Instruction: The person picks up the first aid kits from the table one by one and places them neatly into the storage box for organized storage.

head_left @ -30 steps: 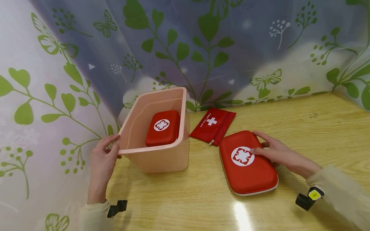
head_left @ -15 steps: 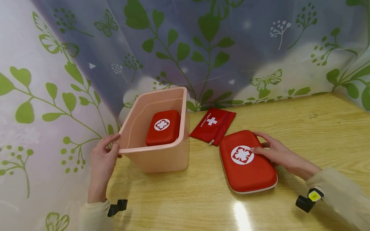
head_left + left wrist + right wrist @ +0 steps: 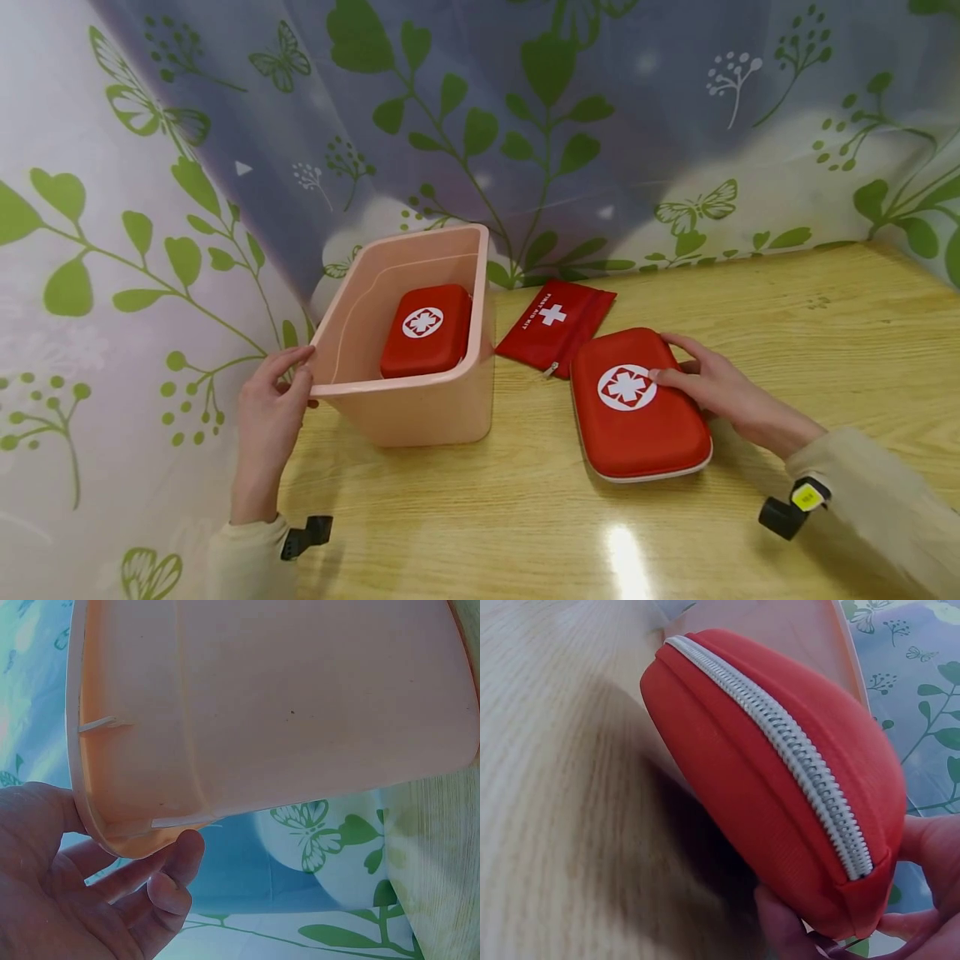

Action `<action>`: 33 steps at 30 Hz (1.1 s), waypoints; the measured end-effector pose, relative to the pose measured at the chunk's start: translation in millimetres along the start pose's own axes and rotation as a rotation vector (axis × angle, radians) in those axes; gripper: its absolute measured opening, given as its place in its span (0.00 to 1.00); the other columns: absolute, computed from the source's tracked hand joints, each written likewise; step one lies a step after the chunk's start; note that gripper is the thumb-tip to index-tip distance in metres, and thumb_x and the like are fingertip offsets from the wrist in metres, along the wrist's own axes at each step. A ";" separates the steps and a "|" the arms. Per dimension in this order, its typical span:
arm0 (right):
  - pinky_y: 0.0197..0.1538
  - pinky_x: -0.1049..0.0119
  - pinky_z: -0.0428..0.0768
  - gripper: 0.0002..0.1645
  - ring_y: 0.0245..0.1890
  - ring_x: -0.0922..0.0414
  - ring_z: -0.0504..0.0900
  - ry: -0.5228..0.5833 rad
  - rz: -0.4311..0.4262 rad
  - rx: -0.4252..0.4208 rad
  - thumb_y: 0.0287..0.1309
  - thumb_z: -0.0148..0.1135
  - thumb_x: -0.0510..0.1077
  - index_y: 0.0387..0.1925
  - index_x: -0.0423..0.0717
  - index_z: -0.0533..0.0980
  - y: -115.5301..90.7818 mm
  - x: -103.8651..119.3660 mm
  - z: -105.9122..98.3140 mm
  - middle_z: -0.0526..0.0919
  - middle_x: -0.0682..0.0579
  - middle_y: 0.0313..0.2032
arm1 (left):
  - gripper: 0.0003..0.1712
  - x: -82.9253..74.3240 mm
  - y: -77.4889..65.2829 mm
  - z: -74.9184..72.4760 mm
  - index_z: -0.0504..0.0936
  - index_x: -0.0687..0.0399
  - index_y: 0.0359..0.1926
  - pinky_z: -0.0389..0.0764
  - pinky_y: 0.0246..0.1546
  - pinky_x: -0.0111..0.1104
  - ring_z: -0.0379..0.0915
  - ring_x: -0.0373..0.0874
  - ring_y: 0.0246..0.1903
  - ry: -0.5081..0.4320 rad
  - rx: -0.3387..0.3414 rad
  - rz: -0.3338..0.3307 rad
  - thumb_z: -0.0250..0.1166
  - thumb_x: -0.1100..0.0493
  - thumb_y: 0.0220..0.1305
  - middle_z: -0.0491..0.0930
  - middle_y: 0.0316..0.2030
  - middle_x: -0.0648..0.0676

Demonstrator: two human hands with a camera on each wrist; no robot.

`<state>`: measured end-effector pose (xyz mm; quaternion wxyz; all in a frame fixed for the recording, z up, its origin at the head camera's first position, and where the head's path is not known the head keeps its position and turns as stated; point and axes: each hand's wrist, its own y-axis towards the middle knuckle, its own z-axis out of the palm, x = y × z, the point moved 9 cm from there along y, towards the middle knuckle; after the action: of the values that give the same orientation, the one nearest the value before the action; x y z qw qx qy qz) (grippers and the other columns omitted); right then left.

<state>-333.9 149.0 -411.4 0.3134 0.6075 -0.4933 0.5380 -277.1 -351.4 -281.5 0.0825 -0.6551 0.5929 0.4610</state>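
Shifted since earlier, the larger red case (image 3: 637, 442) is right of the bin (image 3: 420, 417), pinched by the right grip (image 3: 716, 392); I fear so lopsided a hold could slip. Left grip (image 3: 273, 408) pinches the bin.

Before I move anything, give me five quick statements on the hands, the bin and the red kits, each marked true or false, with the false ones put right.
1. The left hand grips the rim of the pink bin. True.
2. The bin holds nothing. False: the small red case is inside it.
3. The right hand grips the large red case. True.
4. The flat red pouch bears a white cross. True.
5. That pouch lies inside the bin. False: it lies outside, on the table.
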 end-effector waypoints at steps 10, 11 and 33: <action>0.38 0.55 0.84 0.50 0.38 0.54 0.85 0.035 0.023 -0.021 0.68 0.58 0.50 0.78 0.45 0.40 5.5 2.0 -7.6 0.63 0.27 0.62 | 0.18 1.1 1.4 0.0 0.83 0.58 0.56 0.73 0.18 0.24 0.78 0.38 0.20 -0.012 -0.001 0.004 0.57 0.60 0.69 0.79 0.54 0.54; 0.38 0.55 0.85 0.50 0.38 0.54 0.85 0.037 0.024 -0.022 0.68 0.58 0.50 0.78 0.45 0.39 6.0 2.4 -8.4 0.63 0.27 0.62 | 0.18 1.2 1.3 0.0 0.83 0.58 0.56 0.73 0.18 0.24 0.78 0.38 0.20 -0.012 0.000 0.002 0.57 0.60 0.69 0.79 0.54 0.54; 0.37 0.54 0.85 0.50 0.36 0.58 0.85 0.059 -0.001 -0.068 0.68 0.57 0.53 0.79 0.50 0.40 9.6 21.8 -28.8 0.63 0.28 0.63 | 0.18 1.5 1.5 0.5 0.83 0.58 0.56 0.73 0.17 0.25 0.77 0.37 0.19 -0.014 0.007 -0.008 0.57 0.59 0.69 0.79 0.54 0.54</action>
<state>-354.2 166.5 -385.4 0.3485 0.5807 -0.5016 0.5383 -278.9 -352.6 -282.1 0.0908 -0.6538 0.5912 0.4634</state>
